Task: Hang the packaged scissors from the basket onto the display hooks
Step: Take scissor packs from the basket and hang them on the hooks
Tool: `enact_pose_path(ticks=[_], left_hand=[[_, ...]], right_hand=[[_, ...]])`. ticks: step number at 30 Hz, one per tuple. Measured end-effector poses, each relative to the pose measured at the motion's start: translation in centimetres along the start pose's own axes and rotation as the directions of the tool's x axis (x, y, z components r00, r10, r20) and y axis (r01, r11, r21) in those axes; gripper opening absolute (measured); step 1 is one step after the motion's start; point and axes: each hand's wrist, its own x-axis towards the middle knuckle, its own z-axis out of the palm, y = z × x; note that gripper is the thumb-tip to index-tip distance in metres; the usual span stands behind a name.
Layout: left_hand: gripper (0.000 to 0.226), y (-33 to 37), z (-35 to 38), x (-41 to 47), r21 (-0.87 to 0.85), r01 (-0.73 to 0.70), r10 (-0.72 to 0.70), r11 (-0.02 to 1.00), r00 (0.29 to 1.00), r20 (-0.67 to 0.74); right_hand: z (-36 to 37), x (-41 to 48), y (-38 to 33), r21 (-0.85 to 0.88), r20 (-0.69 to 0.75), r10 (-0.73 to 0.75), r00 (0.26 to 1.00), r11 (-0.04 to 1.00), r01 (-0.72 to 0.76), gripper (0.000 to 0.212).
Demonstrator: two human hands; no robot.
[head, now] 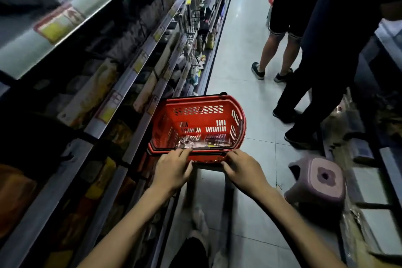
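Blurred clear-wrapped packages (193, 142) in the red plastic basket (195, 97) show no readable contents; yellow shelf labels (58, 23) at left are smeared, unreadable.

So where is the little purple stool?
In the head view, the purple stool stands on the floor at right, near the right hand and the red basket.

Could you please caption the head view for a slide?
Left hand and right hand hold the red basket at its near rim, packaged scissors inside.
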Motion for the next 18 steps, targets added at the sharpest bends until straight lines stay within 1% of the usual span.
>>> enact_pose_path(ticks=[4, 8, 10, 12, 15, 16, 18], left_hand=[[0.048, -1.8, 4.3, 5.9, 0.017, 0.011, -0.012, 1.000, 0.995, 0.099], [0.068, -3.5, 8.4, 9.6, 0.017, 0.057, -0.059, 0.998, 0.965, 0.256], [0.069, -4.3, 9.8, 10.3, 0.021, 0.101, -0.101, 0.995, 0.929, 0.355], [0.064, -5.0, 10.9, 10.8, 0.034, 0.094, -0.100, 0.995, 0.906, 0.410], [0.084, -6.3, 12.6, 11.7, 0.038, 0.091, -0.099, 0.995, 0.898, 0.429], [0.087, -6.6, 13.2, 11.7, 0.034, 0.082, -0.089, 0.996, 0.900, 0.426], [0.084, -7.0, 13.9, 11.5, 0.018, 0.063, -0.065, 0.998, 0.900, 0.430]], right_hand=[[1.7, 5.6, 1.9, -0.065, 0.049, -0.005, 0.999, 0.998, 0.008, 0.033], [3.6, 11.0, 2.9, -0.135, 0.043, -0.002, 0.999, 0.991, 0.008, 0.043], [4.6, 13.6, 3.2, -0.176, 0.089, 0.009, 0.996, 0.984, 0.007, 0.046], [5.0, 15.3, 3.3, -0.201, 0.123, 0.025, 0.992, 0.980, 0.000, 0.040], [6.0, 17.8, 4.5, -0.208, 0.201, 0.037, 0.979, 0.978, 0.005, 0.020], [6.4, 18.2, 5.1, -0.236, 0.236, 0.045, 0.971, 0.972, 0.013, 0.017], [7.2, 18.7, 6.1, -0.285, 0.315, 0.064, 0.947, 0.958, 0.030, 0.021]])
